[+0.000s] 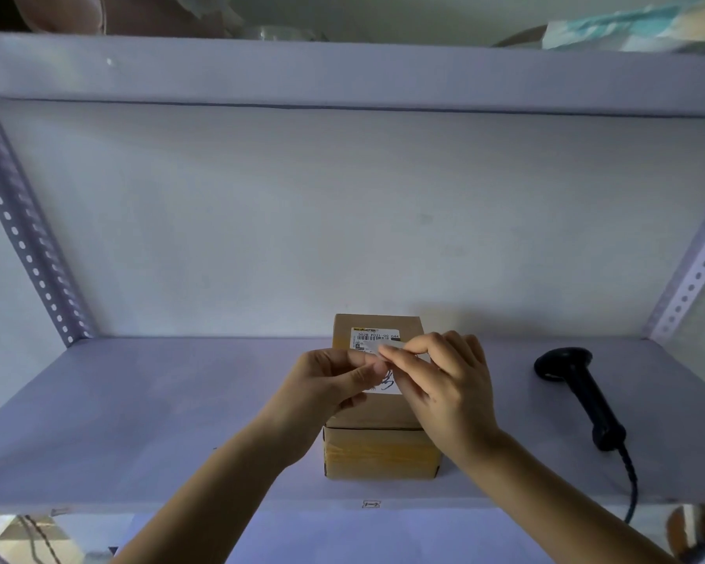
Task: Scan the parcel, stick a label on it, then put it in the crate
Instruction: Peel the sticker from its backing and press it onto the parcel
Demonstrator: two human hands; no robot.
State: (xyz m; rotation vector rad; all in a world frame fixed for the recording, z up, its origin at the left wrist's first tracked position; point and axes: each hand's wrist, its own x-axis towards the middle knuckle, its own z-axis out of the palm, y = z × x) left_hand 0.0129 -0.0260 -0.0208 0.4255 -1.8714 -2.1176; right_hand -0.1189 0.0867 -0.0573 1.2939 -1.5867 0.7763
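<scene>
Here I see left hand and right hand pinching one small label together, parcel just beneath, scanner right.

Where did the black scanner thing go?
The scanner lies on the shelf at the right of the head view, apart from the cardboard parcel and just beyond the right hand; nobody is holding it.

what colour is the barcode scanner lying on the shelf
Black, handle and head alike; the head view shows the scanner clearly, right of the parcel.
</scene>
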